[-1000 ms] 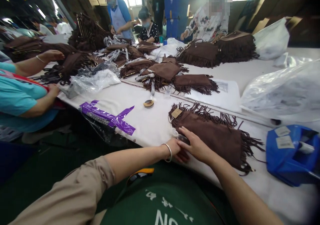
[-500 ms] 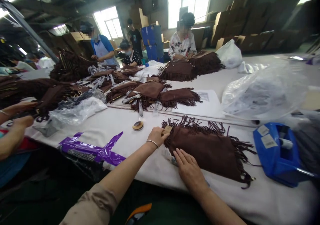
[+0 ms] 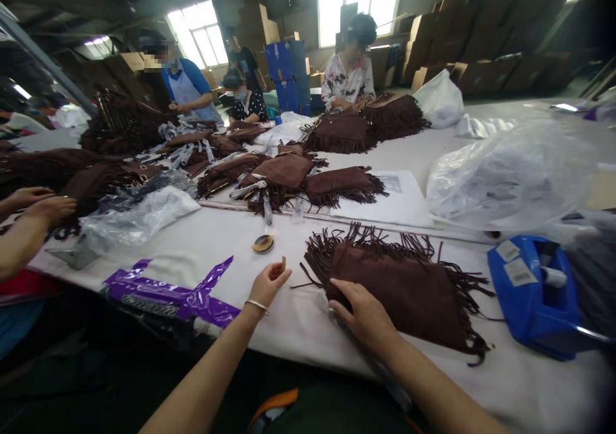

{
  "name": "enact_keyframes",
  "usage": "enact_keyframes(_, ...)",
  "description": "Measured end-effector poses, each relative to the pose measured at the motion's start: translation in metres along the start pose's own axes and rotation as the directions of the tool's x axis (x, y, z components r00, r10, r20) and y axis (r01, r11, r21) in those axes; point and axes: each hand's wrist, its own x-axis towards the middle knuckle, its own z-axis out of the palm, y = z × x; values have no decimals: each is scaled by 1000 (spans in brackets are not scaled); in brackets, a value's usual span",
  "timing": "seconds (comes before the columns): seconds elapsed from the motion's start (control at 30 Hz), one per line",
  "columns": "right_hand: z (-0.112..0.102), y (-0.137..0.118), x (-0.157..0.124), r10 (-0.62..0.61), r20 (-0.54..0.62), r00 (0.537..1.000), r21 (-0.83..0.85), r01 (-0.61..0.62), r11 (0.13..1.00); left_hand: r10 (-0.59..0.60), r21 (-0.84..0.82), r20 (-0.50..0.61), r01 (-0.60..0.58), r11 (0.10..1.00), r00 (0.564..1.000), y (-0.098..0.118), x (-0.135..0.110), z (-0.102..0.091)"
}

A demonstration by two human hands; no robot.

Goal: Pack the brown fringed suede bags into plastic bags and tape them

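Note:
A dark brown fringed bag [image 3: 394, 286] lies flat on the white table, its fringe spread along the far and right sides. My right hand [image 3: 363, 312] rests on the bag's near left corner, fingers stretched out and thumb apart. A grey, plastic-covered strip [image 3: 370, 357] runs from under this hand toward the table's front edge. Left of the bag, my left hand [image 3: 269, 287] is closed in a pinch on a small tan tag [image 3: 283, 262], which shows nearly edge-on. Just beyond it sits a small round dish [image 3: 263, 244] with something tan in it.
A blue tape dispenser [image 3: 534, 296] stands right of the bag. Purple plastic packaging [image 3: 168, 289] and clear plastic [image 3: 144, 219] lie to the left. More brown bags [image 3: 283, 174] are heaped across the table. A co-worker's hands [image 3: 41, 212] are at far left; other people stand opposite.
My left hand has moved left off the bag's corner, carrying the tan tag. My right hand has lifted from lying flat into a more bent pose at the same corner.

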Motion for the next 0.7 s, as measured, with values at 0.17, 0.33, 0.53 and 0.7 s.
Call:
enact_keyframes(0.17,23,-11,59,-50,98,994,-91,59,994,-52,-185,-128,28,982,990,-4,-43,3)
enact_keyframes(0.33,46,-6,87,50,57,997,-145,-41,989,-39,-181,-116,17,983,993,-1,-53,3)
enact_keyframes(0.53,31,2,71,102,-41,994,-76,-105,992,27,-126,-111,-41,991,993,-6,-93,9)
enact_keyframes(0.7,17,2,0,-110,12,994,-147,110,983,120,5,-117,-120,993,986,10,-110,11)
